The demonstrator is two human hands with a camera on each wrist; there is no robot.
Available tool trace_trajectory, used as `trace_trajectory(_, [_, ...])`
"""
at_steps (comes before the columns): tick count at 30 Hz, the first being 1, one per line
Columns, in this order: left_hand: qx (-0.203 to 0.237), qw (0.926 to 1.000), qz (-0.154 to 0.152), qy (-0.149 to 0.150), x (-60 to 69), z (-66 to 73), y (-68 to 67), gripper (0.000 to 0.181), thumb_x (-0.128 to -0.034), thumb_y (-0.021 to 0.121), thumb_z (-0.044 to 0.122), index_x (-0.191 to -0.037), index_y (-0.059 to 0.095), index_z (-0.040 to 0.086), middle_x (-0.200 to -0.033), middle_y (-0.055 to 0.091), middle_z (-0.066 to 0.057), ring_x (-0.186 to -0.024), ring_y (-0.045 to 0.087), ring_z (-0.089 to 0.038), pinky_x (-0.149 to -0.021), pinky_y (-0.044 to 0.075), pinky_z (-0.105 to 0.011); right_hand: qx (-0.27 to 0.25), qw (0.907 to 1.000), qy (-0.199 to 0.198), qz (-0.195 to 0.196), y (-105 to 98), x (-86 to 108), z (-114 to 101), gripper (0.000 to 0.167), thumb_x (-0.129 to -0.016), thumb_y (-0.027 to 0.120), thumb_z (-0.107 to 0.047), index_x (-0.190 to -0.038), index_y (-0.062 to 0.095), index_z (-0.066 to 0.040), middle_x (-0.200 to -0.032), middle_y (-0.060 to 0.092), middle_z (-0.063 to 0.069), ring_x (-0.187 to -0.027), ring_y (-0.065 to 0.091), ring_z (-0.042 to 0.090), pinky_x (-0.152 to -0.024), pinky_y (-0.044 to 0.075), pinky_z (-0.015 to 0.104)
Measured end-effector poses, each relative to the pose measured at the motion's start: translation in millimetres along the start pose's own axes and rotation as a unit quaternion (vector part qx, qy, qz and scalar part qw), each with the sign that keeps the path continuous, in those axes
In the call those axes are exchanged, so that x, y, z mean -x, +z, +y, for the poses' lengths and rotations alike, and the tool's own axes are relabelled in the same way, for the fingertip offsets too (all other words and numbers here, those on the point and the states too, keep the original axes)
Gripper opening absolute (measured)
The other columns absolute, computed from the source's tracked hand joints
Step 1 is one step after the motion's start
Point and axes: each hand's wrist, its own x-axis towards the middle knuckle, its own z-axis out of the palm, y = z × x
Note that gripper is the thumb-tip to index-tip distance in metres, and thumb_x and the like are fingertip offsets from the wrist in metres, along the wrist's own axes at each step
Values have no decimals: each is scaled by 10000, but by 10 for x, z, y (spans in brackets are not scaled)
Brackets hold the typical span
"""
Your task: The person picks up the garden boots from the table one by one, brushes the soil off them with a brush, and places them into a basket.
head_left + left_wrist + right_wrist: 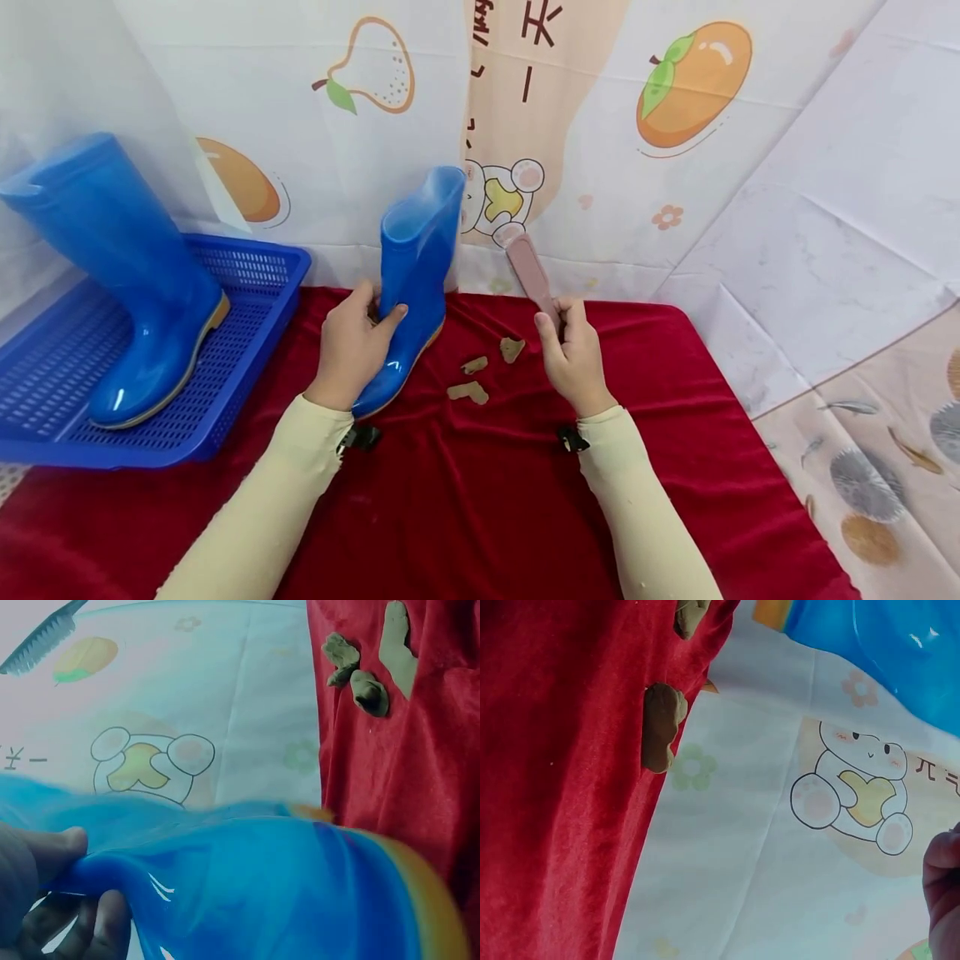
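Observation:
My left hand (348,350) grips a blue rain boot (420,287) by its shaft, thumb on the near side. The boot is tilted, its opening up and its toe toward me. In the left wrist view the thumb and fingers pinch the blue rubber (225,877). My right hand (577,358) holds a pink brush (528,267) by its handle, apart from the boot. Its bristles (37,651) show in the left wrist view. On the red cloth between the hands lie brown, mud-like pieces (468,392). The right wrist view catches only part of the right hand (943,881).
A second blue rain boot (150,275) stands in a blue plastic basket (292,275) at the left. Red cloth (465,500) covers the table, with wrinkles in it. Behind hangs a white printed curtain (315,175), close to the table's back edge.

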Motion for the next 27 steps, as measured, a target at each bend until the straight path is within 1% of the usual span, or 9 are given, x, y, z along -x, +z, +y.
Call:
trace_trajectory(2, [-20,9998,-186,-71,1,-22,3,291,-991,721,259,-1171,607,61,-988,725,-153,-808,665,-296,-745,573,-477,57,9999,-60,-77,8,4,-3,224,-1071,582,-207,-1060,515,6,-748,475,64,-629,405,104,-580,340,228])
trace_trajectory(7, [162,9953,-938,-192,-15,-56,12,461,-985,727,269,-1372,549,91,-1242,710,-179,-1002,718,-360,-900,579,-573,252,9990,-229,-297,16,10,-21,419,-1083,529,-406,-1078,537,12,-744,495,62,-615,425,115,-561,357,233])
trace_trajectory(10, [142,9898,-1406,-199,-26,-77,7,519,-980,735,269,-1420,518,100,-1301,687,-181,-1085,703,-385,-953,549,-602,367,9977,-375,-432,26,9,-40,445,-1079,522,-438,-1084,564,6,-740,512,52,-615,432,116,-551,369,249])
trace_trajectory(15, [-27,9817,-1890,-215,-35,-77,-60,580,-968,745,326,-1418,474,81,-1276,683,-179,-1104,686,-370,-956,552,-587,420,9959,-620,-513,60,-7,-72,437,-1063,552,-448,-1068,633,-19,-767,546,36,-626,456,114,-555,379,229])
trace_trajectory(18, [104,9806,-1950,-148,-39,-76,-126,619,-981,712,376,-1447,440,74,-1318,656,-188,-1129,677,-387,-964,546,-597,404,9946,-809,-515,80,-14,-81,409,-1051,587,-424,-1072,680,-26,-777,563,32,-634,461,112,-570,377,218])
trace_trajectory(21, [501,9825,-1790,88,-43,-82,-158,608,-1006,676,373,-1478,436,74,-1351,640,-181,-1156,674,-391,-968,546,-589,423,9924,-1022,-530,98,-15,-87,258,-1011,694,-275,-1095,717,-32,-764,556,26,-632,454,115,-565,374,236])
trace_trajectory(23, [768,9827,-1667,259,-41,-73,-159,582,-1019,663,346,-1485,446,74,-1355,640,-168,-1163,676,-380,-963,551,-577,453,9911,-1114,-567,109,-15,-95,210,-951,764,-153,-1123,732,-38,-748,547,16,-627,449,111,-551,372,245])
trace_trajectory(25, [955,9821,-1570,423,-42,-52,-155,570,-1027,656,324,-1498,450,78,-1348,645,-150,-1158,681,-353,-947,565,-559,489,9903,-1159,-584,120,-12,-101,277,-884,808,-61,-1153,744,-45,-743,550,8,-627,444,104,-548,366,241])
trace_trajectory(27, [1030,9815,-1526,531,-43,-30,-154,572,-1036,644,316,-1515,442,79,-1355,641,-143,-1157,681,-340,-947,567,-555,553,9898,-1169,-598,128,-9,-102,342,-852,827,-29,-1185,750,-52,-749,565,1,-633,442,94,-549,362,232])
